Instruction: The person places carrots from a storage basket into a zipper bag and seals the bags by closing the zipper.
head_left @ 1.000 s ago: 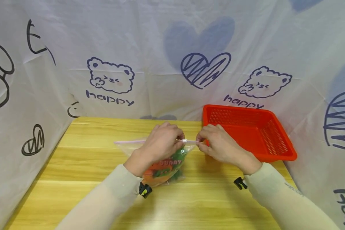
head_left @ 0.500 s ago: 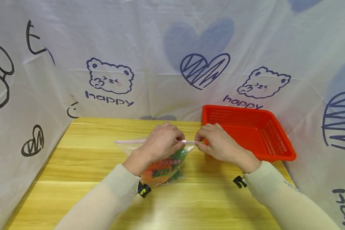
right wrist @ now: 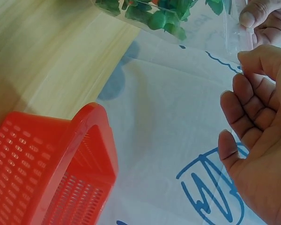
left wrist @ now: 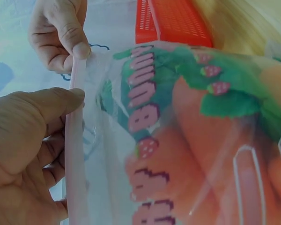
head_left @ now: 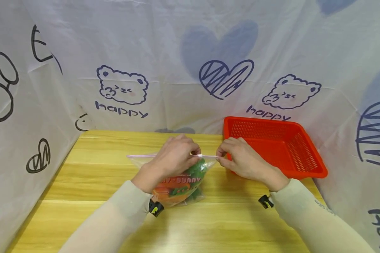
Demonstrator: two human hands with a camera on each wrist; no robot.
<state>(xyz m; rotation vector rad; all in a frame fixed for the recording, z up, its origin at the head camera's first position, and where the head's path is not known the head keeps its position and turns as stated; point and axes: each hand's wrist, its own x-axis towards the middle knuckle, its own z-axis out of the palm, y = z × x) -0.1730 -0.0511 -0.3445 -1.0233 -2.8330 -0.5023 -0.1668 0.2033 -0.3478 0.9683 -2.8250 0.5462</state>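
A clear zip bag (head_left: 177, 184) with pink lettering stands on the table, its pink zip strip along the top. Inside show orange carrots (left wrist: 187, 131) with green leafy tops (right wrist: 166, 18). My left hand (head_left: 177, 154) pinches the strip near its middle, at the small white slider (head_left: 200, 155). At the strip's right end, the thumb and index finger of my right hand (head_left: 240, 158) grip the bag's corner. In the left wrist view, the left thumb lies on the strip and the other fingers are behind it. Part of the bag is hidden behind the left hand.
A red plastic basket (head_left: 318, 165) with slotted walls stands at the back right of the wooden table (head_left: 234, 221), just behind the right hand. A white printed cloth (head_left: 174, 102) hangs along the table's back and sides.
My left hand and the slider have shifted slightly left along the strip, and more of the lettering shows. The right hand stays at the bag's corner.
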